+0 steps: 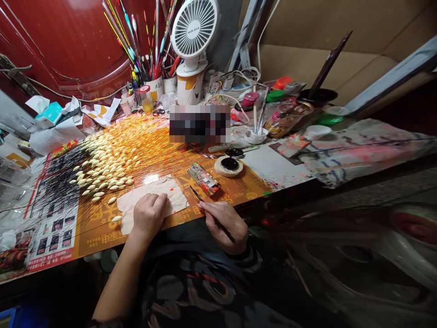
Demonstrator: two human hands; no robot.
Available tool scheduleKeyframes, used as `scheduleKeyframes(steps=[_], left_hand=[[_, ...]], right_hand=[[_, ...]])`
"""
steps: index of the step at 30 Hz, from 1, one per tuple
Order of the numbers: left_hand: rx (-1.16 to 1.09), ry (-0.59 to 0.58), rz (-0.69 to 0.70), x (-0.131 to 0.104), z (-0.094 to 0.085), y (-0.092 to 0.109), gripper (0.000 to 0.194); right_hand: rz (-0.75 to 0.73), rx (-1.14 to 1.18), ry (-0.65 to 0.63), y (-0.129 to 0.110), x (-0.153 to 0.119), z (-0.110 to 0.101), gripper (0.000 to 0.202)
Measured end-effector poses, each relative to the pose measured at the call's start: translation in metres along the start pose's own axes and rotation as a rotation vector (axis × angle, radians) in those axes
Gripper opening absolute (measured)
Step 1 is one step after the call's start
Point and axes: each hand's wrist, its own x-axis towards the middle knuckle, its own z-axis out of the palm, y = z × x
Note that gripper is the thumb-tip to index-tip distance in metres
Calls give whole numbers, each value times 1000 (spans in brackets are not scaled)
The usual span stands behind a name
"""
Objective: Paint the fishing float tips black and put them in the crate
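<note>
My left hand (150,213) rests on a pale cloth (177,193) at the table's front edge, its fingers curled together. Whatever they grip is hidden; one cream-coloured float body (116,218) lies just left of the wrist. In my right hand (227,225) is a thin dark paintbrush (195,193), held like a pen with its tip pointing up and left. That tip is near a paint-stained block (204,179). Behind the block sits a small open pot of black paint (230,164). Many fishing floats (111,166) with pale oval bodies and thin orange-yellow tips lie left of the cloth.
A white fan (194,29) stands at the back beside cups of brushes and float rods (153,86). Paint jars (251,99) and a white cup with brushes (256,135) crowd the back right. A stained cloth (365,150) hangs over the right edge. Tissues (49,114) lie back left.
</note>
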Motion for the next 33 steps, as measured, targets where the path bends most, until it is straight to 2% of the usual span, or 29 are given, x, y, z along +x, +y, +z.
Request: scheduleKeyframes(steps=[18, 25, 33], left_hand=[[34, -39, -18, 0, -1, 2, 13], [32, -47, -21, -1, 0, 2, 13], [34, -56, -17, -2, 1, 2, 13]], right_hand=[[-15, 17, -44, -7, -2, 7, 53], [-11, 37, -12, -15, 2, 8, 55], [-9, 59, -48, -16, -6, 13, 54]])
